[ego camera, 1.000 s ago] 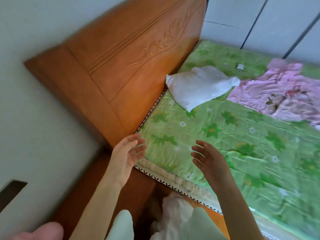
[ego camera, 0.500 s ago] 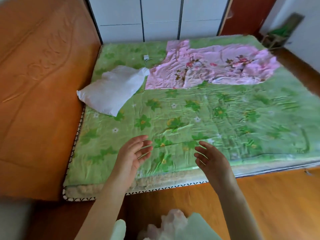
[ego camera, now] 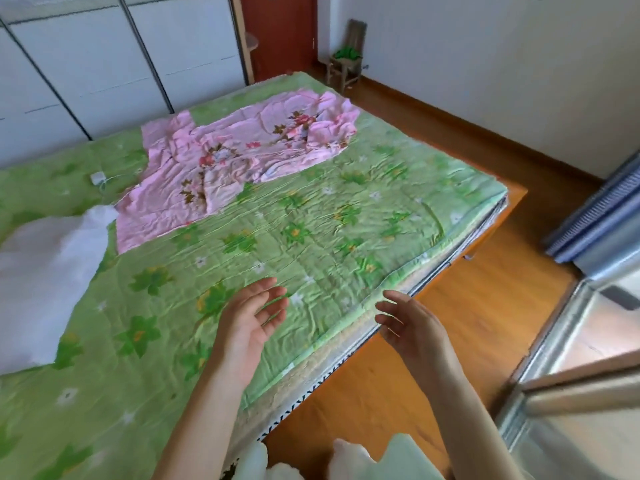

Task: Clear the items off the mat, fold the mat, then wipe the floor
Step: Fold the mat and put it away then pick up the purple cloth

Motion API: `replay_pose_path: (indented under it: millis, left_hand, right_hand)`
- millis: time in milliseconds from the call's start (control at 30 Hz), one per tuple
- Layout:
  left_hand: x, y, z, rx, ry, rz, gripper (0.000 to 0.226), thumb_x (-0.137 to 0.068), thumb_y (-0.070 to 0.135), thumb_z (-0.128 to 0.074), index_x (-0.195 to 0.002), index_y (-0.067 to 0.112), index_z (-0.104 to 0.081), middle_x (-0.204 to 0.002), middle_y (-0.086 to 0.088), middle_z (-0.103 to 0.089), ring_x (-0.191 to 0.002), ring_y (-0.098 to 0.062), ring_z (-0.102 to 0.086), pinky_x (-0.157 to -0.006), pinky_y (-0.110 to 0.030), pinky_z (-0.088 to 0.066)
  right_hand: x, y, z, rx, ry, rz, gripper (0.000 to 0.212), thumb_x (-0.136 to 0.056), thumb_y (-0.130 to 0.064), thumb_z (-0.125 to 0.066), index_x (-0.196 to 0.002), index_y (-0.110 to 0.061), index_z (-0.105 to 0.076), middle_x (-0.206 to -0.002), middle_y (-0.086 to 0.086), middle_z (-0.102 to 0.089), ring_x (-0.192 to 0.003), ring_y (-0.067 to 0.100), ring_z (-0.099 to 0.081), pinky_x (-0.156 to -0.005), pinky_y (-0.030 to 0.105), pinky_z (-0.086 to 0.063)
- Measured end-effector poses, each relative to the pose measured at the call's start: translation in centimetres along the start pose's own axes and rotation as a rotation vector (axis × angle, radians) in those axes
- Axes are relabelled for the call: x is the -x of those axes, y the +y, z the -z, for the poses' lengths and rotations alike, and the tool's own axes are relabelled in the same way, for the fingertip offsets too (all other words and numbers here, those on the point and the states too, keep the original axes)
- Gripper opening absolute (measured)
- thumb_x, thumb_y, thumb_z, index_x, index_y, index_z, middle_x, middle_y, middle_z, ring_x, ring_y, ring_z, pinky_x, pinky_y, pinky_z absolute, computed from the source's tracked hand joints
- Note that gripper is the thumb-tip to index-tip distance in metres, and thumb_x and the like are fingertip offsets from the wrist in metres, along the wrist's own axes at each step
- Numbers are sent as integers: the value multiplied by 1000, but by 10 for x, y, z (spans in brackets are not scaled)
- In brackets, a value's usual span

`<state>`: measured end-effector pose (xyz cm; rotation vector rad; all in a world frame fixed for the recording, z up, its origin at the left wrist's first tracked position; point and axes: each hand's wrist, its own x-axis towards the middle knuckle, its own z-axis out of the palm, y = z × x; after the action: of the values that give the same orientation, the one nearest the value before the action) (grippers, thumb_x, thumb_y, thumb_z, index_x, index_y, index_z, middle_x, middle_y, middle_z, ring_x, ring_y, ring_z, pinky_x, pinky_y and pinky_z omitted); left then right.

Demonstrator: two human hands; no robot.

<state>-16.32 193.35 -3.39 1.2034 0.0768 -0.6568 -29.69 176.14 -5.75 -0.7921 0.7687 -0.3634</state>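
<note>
Green mat (ego camera: pixel 311 237) (pink sheet (ego camera: pixel 235 161) atop).

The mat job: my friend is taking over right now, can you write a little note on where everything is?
Left hand: open, empty, over the green mat.
Right hand: open, empty, over the mat's near edge.
Still on the mat: pink sheet at the far side, white pillow at the left, small white tag.
Done: nothing yet.
Left: clear items, fold mat, wipe floor.
</note>
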Motion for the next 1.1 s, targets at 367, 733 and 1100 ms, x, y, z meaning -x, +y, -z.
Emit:
replay_pose_path:
  millis: [367,733,1100]
  left_hand:
    - [-92,-11,-98,-176,-255,152,25,-94,-2,-39,-96,9,-61,-84,-5,-67,-76,-16,-63,-63,-23,-53]
    - [-152,-45,-200,-324,-496,241,26,-93,-1,-40,-94,12,-62,-78,1,-71,-74,-12,-64,-70,-25,-46]
    - [-182,-120,-345,-408,-562,307,26,-94,1,-41,-93,14,-63,-77,3,-71,-73,-10,-64,-72,-26,-42]
  right_hand:
    - [-37,-47,54,-191,287,154,20,-94,-6,-44,-89,-9,-64,-69,4,-66,-56,13,-62,-48,19,-47]
    - [-47,-87,121,-342,520,322,21,-96,-8,-41,-94,-8,-62,-68,4,-68,-56,13,-62,-49,18,-48]
    - [-91,-171,245,-382,596,358,20,-96,-8,-42,-97,-7,-63,-73,5,-68,-60,13,-63,-51,18,-48]
